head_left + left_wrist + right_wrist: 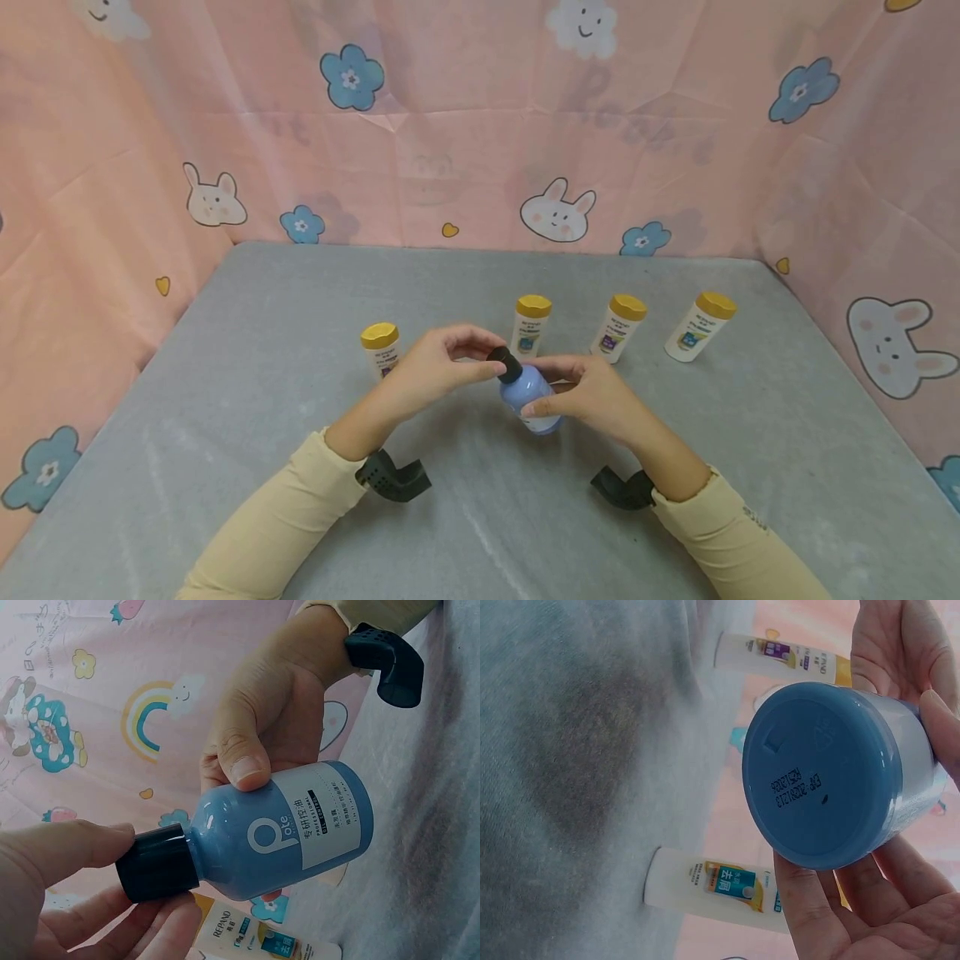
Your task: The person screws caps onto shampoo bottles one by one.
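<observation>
A blue bottle (527,388) with a black cap (506,365) is held tilted above the table, its cap end toward the left. My left hand (435,365) pinches the cap between thumb and fingers. Around the bottle's body, my right hand (596,396) grips with the thumb on the near side. The white printed label (322,817) faces the left wrist camera, and the cap sits on the bottle's neck there. In the right wrist view the round blue base (821,776) shows a printed date; the cap is hidden behind it.
Behind the hands stand several white bottles with yellow caps: one at left (380,346), partly hidden by my left hand, one in the middle (531,325), and others to the right (618,327). A grey cloth (247,375) covers the table; pink printed curtains (450,150) enclose it.
</observation>
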### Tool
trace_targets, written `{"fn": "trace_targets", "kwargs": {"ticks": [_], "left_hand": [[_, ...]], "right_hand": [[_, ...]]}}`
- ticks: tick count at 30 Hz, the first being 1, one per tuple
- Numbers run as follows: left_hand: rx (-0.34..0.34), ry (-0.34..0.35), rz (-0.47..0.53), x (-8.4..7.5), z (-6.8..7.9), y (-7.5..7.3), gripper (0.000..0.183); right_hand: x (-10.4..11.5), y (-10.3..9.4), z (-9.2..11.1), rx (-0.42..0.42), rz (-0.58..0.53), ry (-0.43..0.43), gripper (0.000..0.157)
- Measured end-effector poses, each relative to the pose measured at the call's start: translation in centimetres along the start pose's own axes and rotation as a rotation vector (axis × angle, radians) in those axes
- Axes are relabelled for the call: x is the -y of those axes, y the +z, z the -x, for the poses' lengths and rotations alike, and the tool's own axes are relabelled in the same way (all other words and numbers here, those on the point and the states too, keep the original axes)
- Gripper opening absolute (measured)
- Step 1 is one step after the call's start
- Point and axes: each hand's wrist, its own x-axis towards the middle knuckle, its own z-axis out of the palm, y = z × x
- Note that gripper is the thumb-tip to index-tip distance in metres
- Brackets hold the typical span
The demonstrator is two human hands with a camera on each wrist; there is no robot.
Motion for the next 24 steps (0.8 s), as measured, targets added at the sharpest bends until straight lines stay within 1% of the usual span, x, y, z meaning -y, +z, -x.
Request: {"fn": "trace_targets", "kwargs": {"ticks": [4,6,8,11,14,17,20,24], "left_hand": [[0.032,0.03,0.006,0.0,0.02,-0.05,0.034],[0.055,0.057,0.013,-0.04,0.07,-0.06,0.038],[0.079,0.084,0.027,-0.14,0.14,-0.06,0.043],[0.091,0.097,0.043,-0.28,0.16,-0.04,0.053],[0.067,0.063,0.039,-0.4,0.14,-0.03,0.053],[0.027,0.019,0.013,-0.4,0.15,-0.02,0.045],[0.0,-0.02,0.01,-0.29,0.13,-0.02,0.035],[-0.011,-0.037,0.04,-0.12,0.07,-0.01,0.027]], "right_hand": [[0.0,0.01,-0.04,-0.002,-0.004,0.003,0.058],[0.01,0.02,-0.06,-0.003,-0.004,0.001,0.058],[0.03,0.04,-0.07,-0.002,-0.001,0.001,0.058],[0.04,0.04,-0.1,0.0,0.001,0.0,0.058],[0.07,0.05,-0.11,0.004,0.002,0.003,0.058],[0.06,0.07,-0.1,0.007,-0.001,0.001,0.058],[0.01,0.07,-0.1,0.008,-0.005,-0.007,0.057],[-0.05,0.03,-0.1,0.013,-0.008,-0.013,0.056]]}}
